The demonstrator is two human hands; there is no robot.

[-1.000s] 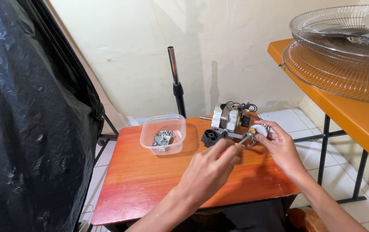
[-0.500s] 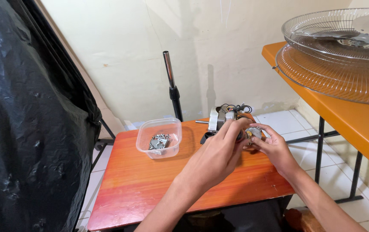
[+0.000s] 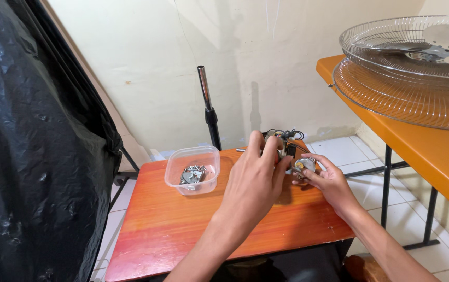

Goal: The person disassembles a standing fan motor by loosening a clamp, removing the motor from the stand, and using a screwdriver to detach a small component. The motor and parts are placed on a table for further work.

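Observation:
On the small orange table [image 3: 182, 230] sits a fan motor [image 3: 286, 142] with black wires on top, mostly hidden behind my hands. My left hand [image 3: 255, 177] covers the motor from the front, its fingers wrapped over the top. My right hand [image 3: 329, 183] holds the motor's round metal end [image 3: 305, 165] between thumb and fingers. Whatever lies under my left palm is hidden.
A clear plastic tub [image 3: 193, 168] with several small metal parts stands on the table's left half. A black and silver pole [image 3: 208, 107] rises behind. Wire fan guards [image 3: 407, 68] lie on a bigger orange table [image 3: 433, 151] at right. Black plastic sheeting [image 3: 31, 146] hangs at left.
My left hand has moved forward from the table's middle onto the motor and now covers it, hiding the black piece that stood beside the motor. My right hand stays at the motor's right end.

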